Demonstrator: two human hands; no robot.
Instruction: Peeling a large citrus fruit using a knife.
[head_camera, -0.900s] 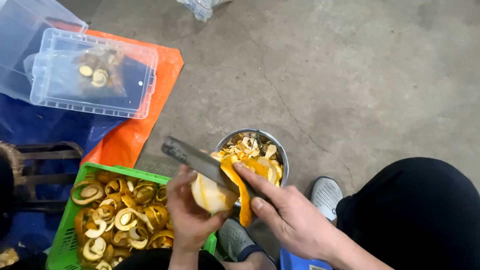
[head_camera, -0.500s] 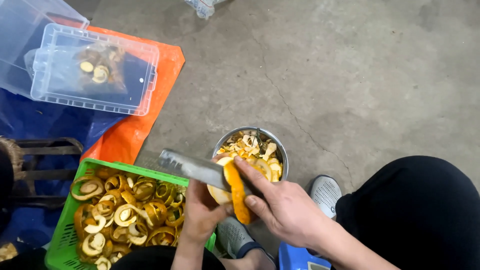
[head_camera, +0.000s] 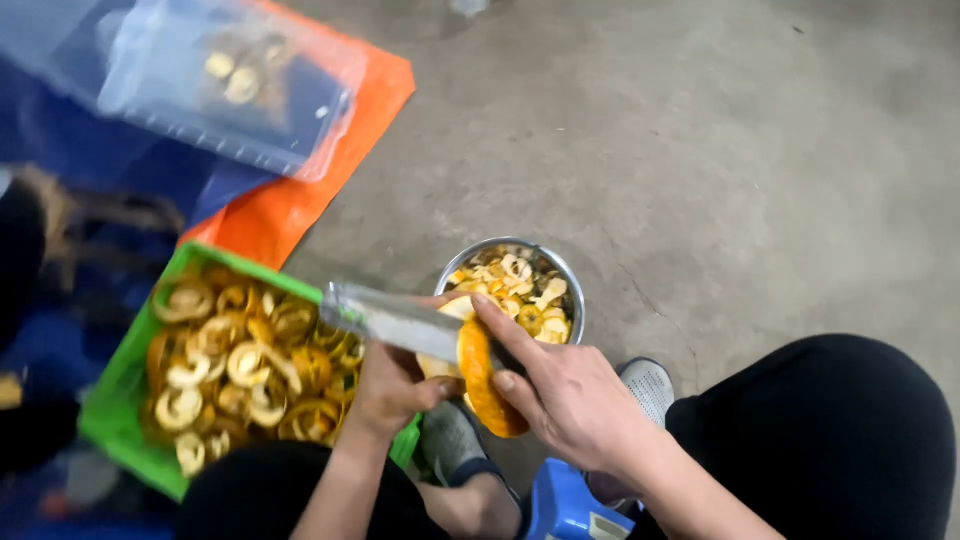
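Left hand (head_camera: 395, 385) gripping a pale round fruit (head_camera: 440, 365), right hand (head_camera: 565, 395) closed on a long steel knife (head_camera: 400, 320) and orange peel strip (head_camera: 485, 385), above a round metal bowl of peel scraps (head_camera: 515, 290), green plastic crate of curled peels (head_camera: 240, 360) beside, bare grey concrete floor (head_camera: 700, 150), orange tarp (head_camera: 300, 200), clear plastic lidded box (head_camera: 230, 85).

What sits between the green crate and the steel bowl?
In the head view, the left hand holding the fruit, and the knife blade, fill the gap between crate and bowl.
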